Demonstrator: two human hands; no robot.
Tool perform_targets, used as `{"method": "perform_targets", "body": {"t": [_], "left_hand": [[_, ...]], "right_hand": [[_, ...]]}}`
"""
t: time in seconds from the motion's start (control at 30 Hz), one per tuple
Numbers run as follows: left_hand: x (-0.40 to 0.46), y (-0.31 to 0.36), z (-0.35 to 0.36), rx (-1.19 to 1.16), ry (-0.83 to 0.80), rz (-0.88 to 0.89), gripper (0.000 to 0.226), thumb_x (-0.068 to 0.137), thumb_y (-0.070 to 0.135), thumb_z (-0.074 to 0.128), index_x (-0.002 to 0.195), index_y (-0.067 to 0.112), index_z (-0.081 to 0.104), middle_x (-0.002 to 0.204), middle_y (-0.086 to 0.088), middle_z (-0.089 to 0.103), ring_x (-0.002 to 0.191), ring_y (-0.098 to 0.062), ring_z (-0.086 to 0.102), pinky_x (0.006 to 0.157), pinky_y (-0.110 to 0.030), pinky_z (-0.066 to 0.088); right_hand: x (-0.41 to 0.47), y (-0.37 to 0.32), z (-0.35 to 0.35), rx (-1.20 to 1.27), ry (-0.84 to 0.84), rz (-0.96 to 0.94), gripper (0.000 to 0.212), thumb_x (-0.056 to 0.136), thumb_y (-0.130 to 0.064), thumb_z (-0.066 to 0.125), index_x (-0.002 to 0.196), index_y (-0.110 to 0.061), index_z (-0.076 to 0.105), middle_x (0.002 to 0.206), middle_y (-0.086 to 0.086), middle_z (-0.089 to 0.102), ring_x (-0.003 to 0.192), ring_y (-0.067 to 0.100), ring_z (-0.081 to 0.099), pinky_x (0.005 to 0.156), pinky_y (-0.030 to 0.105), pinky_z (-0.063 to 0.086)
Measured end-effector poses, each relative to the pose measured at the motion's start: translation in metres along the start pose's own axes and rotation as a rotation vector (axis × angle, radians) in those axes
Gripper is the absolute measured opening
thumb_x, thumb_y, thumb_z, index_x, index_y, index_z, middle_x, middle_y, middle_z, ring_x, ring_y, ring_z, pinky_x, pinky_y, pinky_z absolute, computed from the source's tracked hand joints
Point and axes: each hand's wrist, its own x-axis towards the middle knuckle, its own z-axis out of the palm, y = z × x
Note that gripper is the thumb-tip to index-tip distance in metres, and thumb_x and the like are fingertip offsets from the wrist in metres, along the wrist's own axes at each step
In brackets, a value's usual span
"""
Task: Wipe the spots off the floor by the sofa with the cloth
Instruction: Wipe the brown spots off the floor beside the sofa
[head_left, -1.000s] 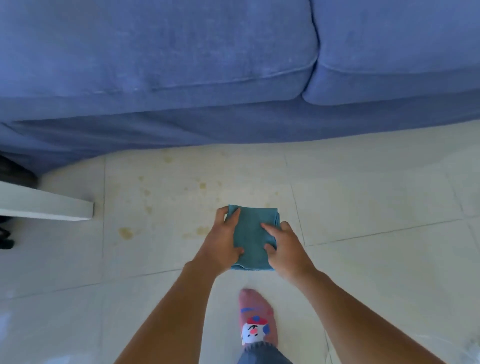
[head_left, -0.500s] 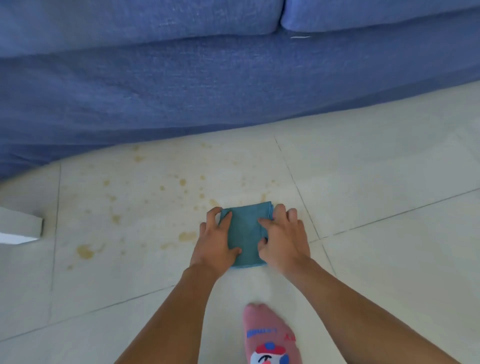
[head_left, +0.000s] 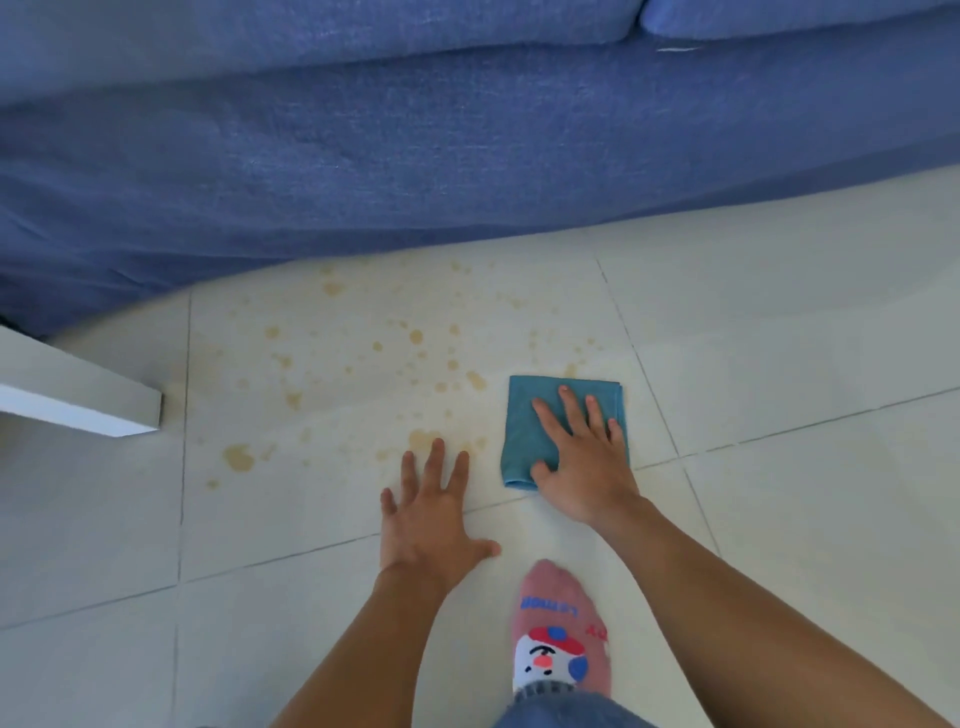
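A folded teal cloth (head_left: 530, 415) lies flat on the pale tiled floor (head_left: 779, 364) in front of the blue sofa (head_left: 415, 145). My right hand (head_left: 584, 457) presses down on the cloth with fingers spread. My left hand (head_left: 431, 509) rests flat on the bare tile to the cloth's left, fingers apart, holding nothing. Several yellowish-brown spots (head_left: 415, 336) are scattered over the tile between the sofa and my hands; a larger blot (head_left: 239, 457) sits at the left, another one (head_left: 423, 439) just beyond my left fingertips.
A white table corner (head_left: 104, 410) juts in from the left edge, above the floor. My foot in a pink patterned sock (head_left: 558, 634) stands on the tile just behind my hands. The sofa's skirt reaches the floor along the top.
My left hand has let go of the cloth and now lies flat on the floor. The cloth sits to the right under my right hand alone. The view has dropped closer to the floor.
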Motion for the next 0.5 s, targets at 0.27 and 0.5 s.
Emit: {"method": "perform_targets", "body": {"t": [0.27, 0.5], "left_hand": [[0.001, 0.001, -0.018, 0.04, -0.11, -0.007, 0.112, 0.084, 0.056, 0.069, 0.157, 0.032, -0.013, 0.164, 0.005, -0.028, 0.152, -0.032, -0.019, 0.12, -0.058, 0.02], [0.007, 0.006, -0.022, 0.045, -0.057, -0.012, 0.128, 0.075, 0.062, 0.073, 0.156, 0.024, -0.018, 0.164, 0.003, -0.024, 0.153, -0.034, -0.012, 0.118, -0.058, 0.024]], "right_hand": [[-0.023, 0.024, 0.008, -0.066, -0.04, -0.014, 0.069, 0.098, -0.067, 0.025, 0.153, -0.054, -0.014, 0.162, -0.019, -0.031, 0.151, 0.029, -0.029, 0.122, 0.055, -0.013], [0.003, -0.006, 0.003, -0.02, -0.001, -0.006, 0.071, 0.097, -0.068, 0.024, 0.154, -0.051, -0.014, 0.161, -0.012, -0.034, 0.147, 0.038, -0.035, 0.119, 0.061, -0.018]]}}
